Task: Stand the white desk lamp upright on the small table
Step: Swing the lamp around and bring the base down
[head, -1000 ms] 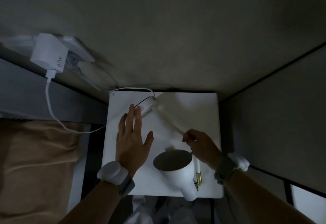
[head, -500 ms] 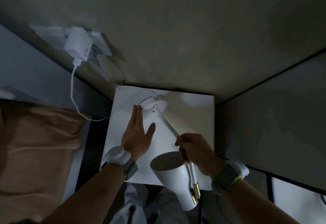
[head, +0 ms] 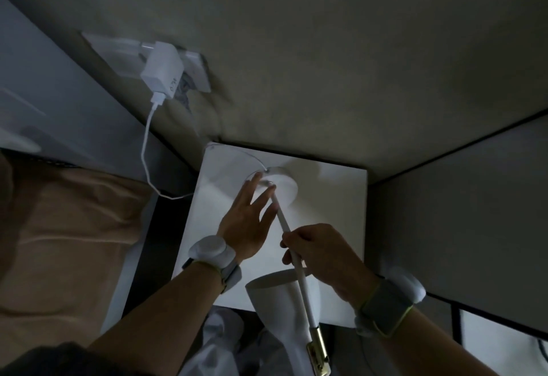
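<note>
The white desk lamp (head: 283, 218) has its round base (head: 281, 187) flat on the small white table (head: 335, 206), near the back. Its thin stem runs toward me to a brass joint (head: 318, 355) and a white cone shade (head: 281, 304) that hangs over the table's front edge. My right hand (head: 321, 254) is closed around the stem at mid-length. My left hand (head: 247, 223) is spread open, with its fingertips resting on the left side of the base. A thin cord (head: 237, 153) leaves the base toward the back left corner.
A white charger (head: 161, 74) sits in a wall socket at upper left, its cable (head: 145, 150) hanging down beside the table. A tan bed cover (head: 68, 242) lies to the left. A grey wall stands behind, a panel (head: 459, 227) to the right.
The lamp has swung from lying across the table to standing on its base. My right hand slid along the stem and my left hand moved forward onto the base. The camera tilted.
</note>
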`<action>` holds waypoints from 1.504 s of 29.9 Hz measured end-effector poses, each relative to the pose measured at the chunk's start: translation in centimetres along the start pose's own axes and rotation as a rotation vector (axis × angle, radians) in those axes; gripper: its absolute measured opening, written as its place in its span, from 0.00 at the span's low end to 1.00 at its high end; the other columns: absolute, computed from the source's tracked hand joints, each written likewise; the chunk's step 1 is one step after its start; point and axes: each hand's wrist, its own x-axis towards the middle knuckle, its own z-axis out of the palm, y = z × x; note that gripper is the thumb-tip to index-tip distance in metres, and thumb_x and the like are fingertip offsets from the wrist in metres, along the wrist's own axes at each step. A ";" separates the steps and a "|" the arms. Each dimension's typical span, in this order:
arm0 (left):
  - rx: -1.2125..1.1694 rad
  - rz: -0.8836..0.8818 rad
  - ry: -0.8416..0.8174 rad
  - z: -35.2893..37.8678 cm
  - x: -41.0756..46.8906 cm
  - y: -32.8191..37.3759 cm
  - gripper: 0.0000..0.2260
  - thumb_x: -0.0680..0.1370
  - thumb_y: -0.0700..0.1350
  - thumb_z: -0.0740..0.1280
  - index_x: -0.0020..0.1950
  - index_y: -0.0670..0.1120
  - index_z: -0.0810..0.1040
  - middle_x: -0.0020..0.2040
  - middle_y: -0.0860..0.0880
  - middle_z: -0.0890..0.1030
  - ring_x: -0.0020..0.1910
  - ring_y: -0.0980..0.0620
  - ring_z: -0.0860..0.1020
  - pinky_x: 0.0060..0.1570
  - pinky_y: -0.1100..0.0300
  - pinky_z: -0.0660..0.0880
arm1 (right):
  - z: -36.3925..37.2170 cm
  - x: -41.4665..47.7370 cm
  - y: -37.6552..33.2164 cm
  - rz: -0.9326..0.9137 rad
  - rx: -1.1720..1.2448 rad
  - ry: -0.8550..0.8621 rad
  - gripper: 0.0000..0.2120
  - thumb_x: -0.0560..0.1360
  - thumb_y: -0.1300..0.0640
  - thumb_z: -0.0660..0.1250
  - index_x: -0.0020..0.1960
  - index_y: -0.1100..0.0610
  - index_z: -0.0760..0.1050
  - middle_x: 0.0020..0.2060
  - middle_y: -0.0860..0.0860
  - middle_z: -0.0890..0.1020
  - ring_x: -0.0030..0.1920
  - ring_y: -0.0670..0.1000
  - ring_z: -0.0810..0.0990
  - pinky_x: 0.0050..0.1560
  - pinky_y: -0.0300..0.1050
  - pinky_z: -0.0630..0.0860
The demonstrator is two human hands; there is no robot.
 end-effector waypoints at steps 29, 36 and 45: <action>-0.316 0.065 -0.385 -0.7 2.7 -0.7 0.33 0.77 0.62 0.59 0.78 0.47 0.61 0.78 0.47 0.65 0.77 0.46 0.64 0.75 0.49 0.63 | -1.4 2.6 -2.8 0.182 0.444 0.108 0.11 0.78 0.57 0.66 0.44 0.63 0.82 0.37 0.55 0.86 0.31 0.46 0.81 0.39 0.42 0.76; -0.582 -0.269 -0.557 -0.8 3.6 -0.4 0.28 0.83 0.56 0.55 0.80 0.46 0.55 0.81 0.47 0.56 0.80 0.47 0.55 0.77 0.52 0.52 | -2.9 5.5 -4.5 0.196 0.607 0.118 0.13 0.79 0.61 0.63 0.53 0.72 0.79 0.37 0.59 0.81 0.21 0.42 0.79 0.23 0.36 0.75; -0.469 -0.309 -0.620 -1.7 5.1 -1.5 0.22 0.85 0.53 0.50 0.78 0.49 0.60 0.78 0.46 0.64 0.77 0.47 0.62 0.71 0.59 0.58 | -3.3 8.3 -5.6 0.198 0.515 0.123 0.12 0.79 0.64 0.63 0.39 0.63 0.78 0.34 0.57 0.80 0.40 0.57 0.81 0.41 0.44 0.79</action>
